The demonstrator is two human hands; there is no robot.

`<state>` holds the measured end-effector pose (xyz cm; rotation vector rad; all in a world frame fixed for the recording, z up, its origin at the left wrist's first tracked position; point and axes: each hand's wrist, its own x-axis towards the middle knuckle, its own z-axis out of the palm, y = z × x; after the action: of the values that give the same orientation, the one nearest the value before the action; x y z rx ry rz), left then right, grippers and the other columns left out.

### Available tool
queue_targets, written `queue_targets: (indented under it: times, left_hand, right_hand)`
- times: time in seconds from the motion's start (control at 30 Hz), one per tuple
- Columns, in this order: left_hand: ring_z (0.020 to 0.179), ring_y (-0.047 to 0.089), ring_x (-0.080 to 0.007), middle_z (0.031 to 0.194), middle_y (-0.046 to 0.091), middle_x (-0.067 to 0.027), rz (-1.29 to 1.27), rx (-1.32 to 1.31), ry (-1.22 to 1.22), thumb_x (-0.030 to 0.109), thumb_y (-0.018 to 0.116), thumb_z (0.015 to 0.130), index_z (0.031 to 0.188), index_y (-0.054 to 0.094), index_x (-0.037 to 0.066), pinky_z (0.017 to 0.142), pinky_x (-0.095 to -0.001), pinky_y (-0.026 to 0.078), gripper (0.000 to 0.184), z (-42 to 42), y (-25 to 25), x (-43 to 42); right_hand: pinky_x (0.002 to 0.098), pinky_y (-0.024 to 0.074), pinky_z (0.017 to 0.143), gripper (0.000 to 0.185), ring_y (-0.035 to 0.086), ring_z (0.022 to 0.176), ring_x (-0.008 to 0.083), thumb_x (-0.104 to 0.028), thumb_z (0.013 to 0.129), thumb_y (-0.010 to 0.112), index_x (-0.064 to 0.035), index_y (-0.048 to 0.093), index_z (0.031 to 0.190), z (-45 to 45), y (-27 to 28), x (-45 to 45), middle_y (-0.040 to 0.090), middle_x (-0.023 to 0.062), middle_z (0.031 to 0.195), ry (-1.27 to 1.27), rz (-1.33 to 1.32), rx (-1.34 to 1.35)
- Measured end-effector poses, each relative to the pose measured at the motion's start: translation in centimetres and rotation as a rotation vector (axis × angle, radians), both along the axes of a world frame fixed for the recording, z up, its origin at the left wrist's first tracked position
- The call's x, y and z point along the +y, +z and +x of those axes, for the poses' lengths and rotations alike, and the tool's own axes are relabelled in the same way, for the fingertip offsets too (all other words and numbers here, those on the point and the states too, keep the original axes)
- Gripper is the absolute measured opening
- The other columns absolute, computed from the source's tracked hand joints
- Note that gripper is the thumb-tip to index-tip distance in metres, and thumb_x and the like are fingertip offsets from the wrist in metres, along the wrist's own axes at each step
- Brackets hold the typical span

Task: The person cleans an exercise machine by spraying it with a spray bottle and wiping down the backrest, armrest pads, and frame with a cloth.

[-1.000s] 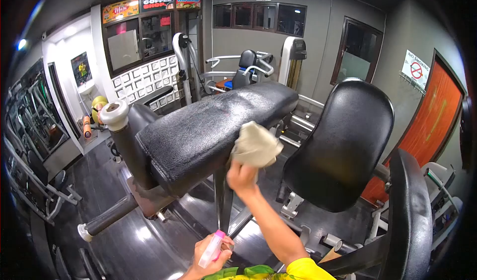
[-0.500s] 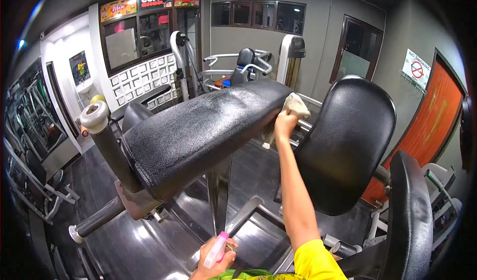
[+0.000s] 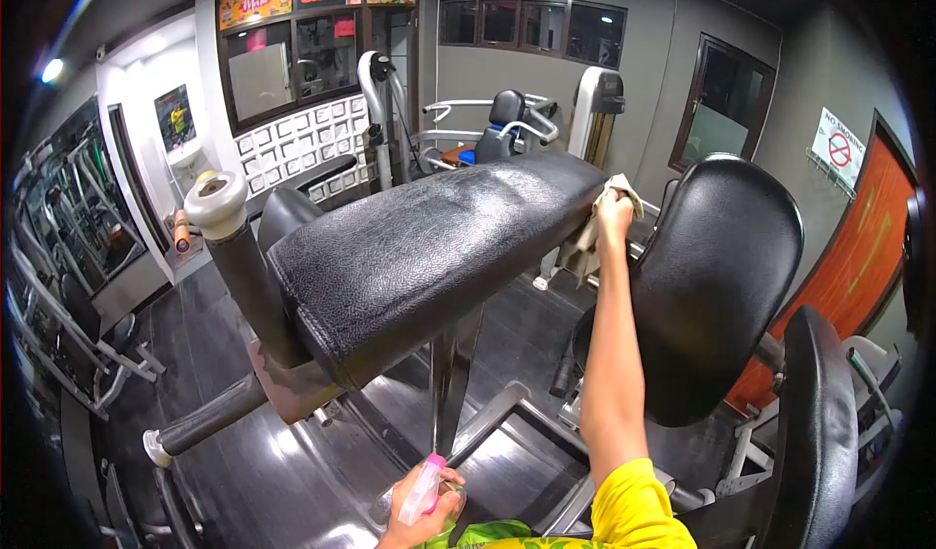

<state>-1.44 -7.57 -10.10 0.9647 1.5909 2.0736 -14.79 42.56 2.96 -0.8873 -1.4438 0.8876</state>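
A long black padded cushion (image 3: pixel 439 237) stretches across the middle of the view. At its far right end my right hand (image 3: pixel 614 215) is closed on a pale cloth (image 3: pixel 592 232), which touches the cushion's side edge and hangs down a little. Low in the view, near my body, my left hand (image 3: pixel 419 505) is wrapped round a spray bottle with a pink and clear top (image 3: pixel 423 490). The bottle's lower part is mostly hidden by the fingers. Just right of my right arm stands a black seat back (image 3: pixel 721 276).
A post with a white round cap (image 3: pixel 216 205) rises at the cushion's left end. Another black pad (image 3: pixel 817 432) stands at the right. Metal frame bars (image 3: pixel 492 417) run low under the cushion. Other gym machines stand behind, and a mirror is at the left.
My right hand has moved away and to the right with the cloth, along the cushion's side to its far end. My left hand has stayed low with the spray bottle. The view has shifted slightly.
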Motion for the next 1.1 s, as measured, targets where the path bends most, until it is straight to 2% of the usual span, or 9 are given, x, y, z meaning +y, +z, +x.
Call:
queue_targets:
  times: [0.1, 0.17, 0.47, 0.57, 0.63, 0.77, 0.83, 0.87, 1.1]
  left_hand:
    - [0.065, 0.062, -0.0184, 0.089, 0.059, -0.0164, 0.005, -0.012, -0.001, 0.005, 0.059, 0.086, 0.102, 0.047, -0.005, 0.059, -0.0298, 0.052, 0.023, 0.1, 0.5, 0.0]
    - [0.065, 0.062, -0.0185, 0.089, 0.059, -0.0165, -0.006, 0.004, -0.002, 0.004, 0.059, 0.086, 0.102, 0.047, -0.005, 0.059, -0.03, 0.052, 0.023, 0.0, 0.7, 0.0]
    - [0.067, 0.063, -0.0203, 0.084, 0.062, -0.0153, 0.094, -0.045, 0.079, 0.014, 0.063, 0.087, 0.097, 0.049, -0.004, 0.061, -0.0321, 0.052, 0.025, 0.3, 1.8, 0.7]
    - [0.067, 0.063, -0.0202, 0.07, 0.063, -0.0104, 0.003, 0.34, 0.177, 0.024, 0.061, 0.09, 0.093, 0.052, -0.002, 0.066, -0.0331, 0.051, 0.028, -0.6, 2.3, 0.5]
    - [0.066, 0.063, -0.021, 0.059, 0.061, -0.0062, -0.099, 0.605, 0.235, 0.03, 0.058, 0.091, 0.092, 0.053, -0.002, 0.07, -0.0339, 0.05, 0.032, -0.9, 2.9, 0.3]
    - [0.065, 0.063, -0.0188, 0.066, 0.063, -0.0077, -0.082, 0.559, 0.243, 0.026, 0.06, 0.09, 0.092, 0.053, -0.003, 0.067, -0.0315, 0.05, 0.031, -0.4, 2.5, 0.3]
    - [0.064, 0.063, -0.0161, 0.074, 0.065, -0.009, 0.056, 0.032, 0.254, 0.022, 0.062, 0.087, 0.091, 0.055, -0.003, 0.064, -0.0293, 0.05, 0.027, 1.0, 2.9, 0.7]
    - [0.064, 0.063, -0.0161, 0.074, 0.065, -0.009, 0.056, 0.031, 0.268, 0.022, 0.062, 0.087, 0.091, 0.055, -0.003, 0.064, -0.0293, 0.05, 0.027, 0.8, 2.8, 0.6]
    - [0.058, 0.062, -0.0104, 0.072, 0.064, -0.0062, -0.075, 0.35, 0.299, 0.013, 0.067, 0.083, 0.095, 0.057, -0.002, 0.056, -0.0231, 0.049, 0.022, 0.0, 3.8, -0.2]
  right_hand:
    - [0.0415, 0.0433, 0.084, 0.028, 0.06, 0.096, 0.0381, -0.016, 0.087, 0.05, 0.0076, 0.062, 0.096, 0.7, -0.5, -7.2, 0.063, 0.0259, 0.098, -0.001, 0.346, 0.22]
    - [0.0419, 0.0417, 0.087, 0.021, 0.058, 0.099, 0.0386, -0.009, 0.085, 0.051, 0.0078, 0.062, 0.093, 2.3, 0.4, -13.3, 0.062, 0.0259, 0.099, 0.018, 0.212, 0.184]
    - [0.0432, 0.041, 0.088, 0.021, 0.058, 0.098, 0.0381, -0.002, 0.077, 0.057, 0.0021, 0.064, 0.096, 7.5, -3.2, -29.6, 0.063, 0.0197, 0.1, 0.342, 0.717, 0.086]
    - [0.044, 0.042, 0.089, 0.019, 0.061, 0.094, 0.036, 0.0, 0.073, 0.058, -0.0019, 0.068, 0.089, 7.9, -2.7, -30.7, 0.067, 0.0138, 0.093, 0.494, 0.77, 0.082]
    - [0.0474, 0.0392, 0.092, 0.023, 0.055, 0.102, 0.0383, -0.004, 0.072, 0.062, -0.0046, 0.068, 0.094, 7.7, -0.8, -30.9, 0.063, 0.0149, 0.103, 0.584, 0.855, 0.068]
    - [0.0454, 0.0439, 0.084, 0.019, 0.052, 0.098, 0.0362, -0.007, 0.066, 0.066, -0.0008, 0.066, 0.084, 8.5, 5.7, -32.8, 0.056, 0.0197, 0.103, 0.689, 1.101, -0.036]
    - [0.0437, 0.045, 0.082, 0.018, 0.052, 0.097, 0.0358, -0.008, 0.065, 0.066, -0.0004, 0.064, 0.082, 8.7, 8.1, -33.8, 0.055, 0.0205, 0.103, 0.738, 1.137, -0.121]
    - [0.0421, 0.0461, 0.081, 0.018, 0.051, 0.096, 0.0353, -0.008, 0.064, 0.066, 0.0, 0.063, 0.08, 8.3, 9.0, -34.2, 0.053, 0.0213, 0.103, 0.778, 1.168, -0.213]
    - [0.0432, 0.0433, 0.084, 0.015, 0.053, 0.096, 0.0408, -0.005, 0.074, 0.054, 0.0043, 0.059, 0.085, -0.9, 14.2, -33.7, 0.057, 0.0235, 0.095, 1.298, 1.045, -0.354]
